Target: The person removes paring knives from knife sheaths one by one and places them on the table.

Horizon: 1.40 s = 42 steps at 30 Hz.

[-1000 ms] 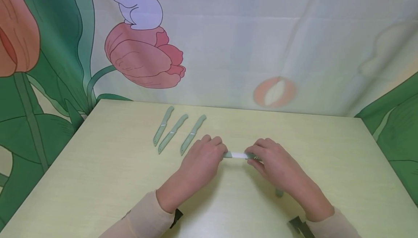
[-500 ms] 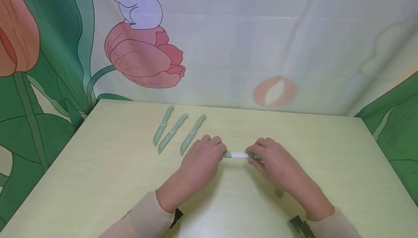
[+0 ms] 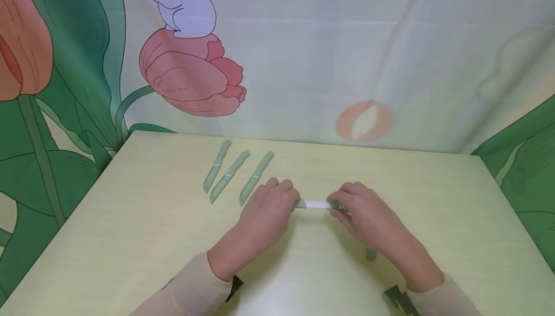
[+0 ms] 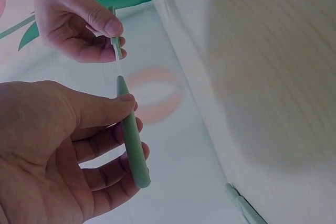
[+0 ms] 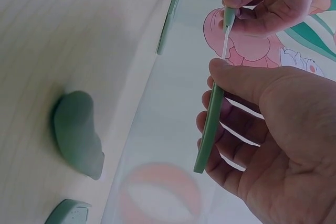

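Between my hands is a pale green knife, held level above the table, with a bare stretch of its white blade showing. My left hand grips the green handle, thumb on one side and curled fingers on the other. My right hand pinches the green sheath, which still covers the blade's far part. Past my left hand, three sheathed knives lie slantwise on the table: one knife at the left, a middle knife and a right-hand knife.
A green rounded end pokes out under my right forearm. In the right wrist view, a blurred green piece lies on the pale table, with another green piece beside it. A printed curtain hangs behind the table.
My hands have drawn apart very slightly, and a little more of the white blade shows between handle and sheath. The knives on the table have stayed in place.
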Motion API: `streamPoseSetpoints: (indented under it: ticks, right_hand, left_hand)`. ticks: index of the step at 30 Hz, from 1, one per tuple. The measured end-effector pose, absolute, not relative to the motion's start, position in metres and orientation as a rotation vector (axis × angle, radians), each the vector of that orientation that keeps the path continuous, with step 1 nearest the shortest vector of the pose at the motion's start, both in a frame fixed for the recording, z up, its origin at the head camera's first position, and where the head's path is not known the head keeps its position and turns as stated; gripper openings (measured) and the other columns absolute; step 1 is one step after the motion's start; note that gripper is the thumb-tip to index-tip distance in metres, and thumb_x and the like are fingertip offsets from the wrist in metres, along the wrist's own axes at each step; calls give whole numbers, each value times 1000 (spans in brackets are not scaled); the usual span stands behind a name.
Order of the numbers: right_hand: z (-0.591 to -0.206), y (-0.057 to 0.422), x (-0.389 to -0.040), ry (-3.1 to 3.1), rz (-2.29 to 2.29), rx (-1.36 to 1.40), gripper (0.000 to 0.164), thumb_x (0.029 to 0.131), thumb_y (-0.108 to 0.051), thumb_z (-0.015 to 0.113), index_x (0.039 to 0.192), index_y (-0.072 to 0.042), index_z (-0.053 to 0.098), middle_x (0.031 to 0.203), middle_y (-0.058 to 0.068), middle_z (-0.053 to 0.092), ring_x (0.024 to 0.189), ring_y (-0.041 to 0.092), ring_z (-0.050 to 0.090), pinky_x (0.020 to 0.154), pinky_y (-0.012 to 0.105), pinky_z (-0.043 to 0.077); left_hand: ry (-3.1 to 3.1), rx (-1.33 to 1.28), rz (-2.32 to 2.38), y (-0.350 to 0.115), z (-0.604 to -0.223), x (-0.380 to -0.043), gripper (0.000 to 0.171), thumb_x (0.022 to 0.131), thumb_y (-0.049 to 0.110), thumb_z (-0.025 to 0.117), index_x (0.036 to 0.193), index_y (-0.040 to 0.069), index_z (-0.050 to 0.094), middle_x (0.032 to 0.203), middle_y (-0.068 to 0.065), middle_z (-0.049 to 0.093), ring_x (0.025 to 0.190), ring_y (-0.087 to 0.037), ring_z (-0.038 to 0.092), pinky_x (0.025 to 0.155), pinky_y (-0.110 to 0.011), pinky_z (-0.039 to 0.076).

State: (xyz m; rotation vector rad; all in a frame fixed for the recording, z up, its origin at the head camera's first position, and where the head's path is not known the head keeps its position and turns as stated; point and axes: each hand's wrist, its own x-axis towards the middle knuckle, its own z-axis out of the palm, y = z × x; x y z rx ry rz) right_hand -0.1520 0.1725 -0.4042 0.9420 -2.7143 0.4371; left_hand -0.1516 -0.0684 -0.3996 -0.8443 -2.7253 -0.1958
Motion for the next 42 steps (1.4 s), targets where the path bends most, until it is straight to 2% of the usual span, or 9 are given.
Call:
streamPoseSetpoints:
  ticks: [27, 34, 42]
  right_hand:
    - [-403, 176, -154, -2711, 422, 934, 24, 85, -7, 90, 107, -6, 79, 98, 2, 72, 83, 19, 60, 72, 33, 54]
    - [-401, 179, -153, -2736, 433, 906, 24, 85, -6, 89, 107, -7, 79, 99, 2, 71, 86, 21, 61, 76, 36, 55]
    - [-400, 182, -155, -2783, 432, 872, 21, 88, -6, 86, 107, -6, 78, 101, 3, 72, 90, 22, 63, 80, 37, 56]
  left_hand:
    - [-2757, -791, -175, -70, -395, -151, 14, 91, -1, 79, 97, 11, 78, 84, 0, 61, 71, -21, 49, 61, -28, 44]
    - [-2794, -795, -193, -71, -393, -152, 17, 90, -6, 75, 99, 9, 78, 87, -3, 64, 73, -22, 49, 65, -31, 47]
    - [-2821, -759, -198, -72, -393, -152, 14, 90, -4, 75, 96, 8, 76, 86, -3, 63, 73, -22, 50, 64, -32, 47]
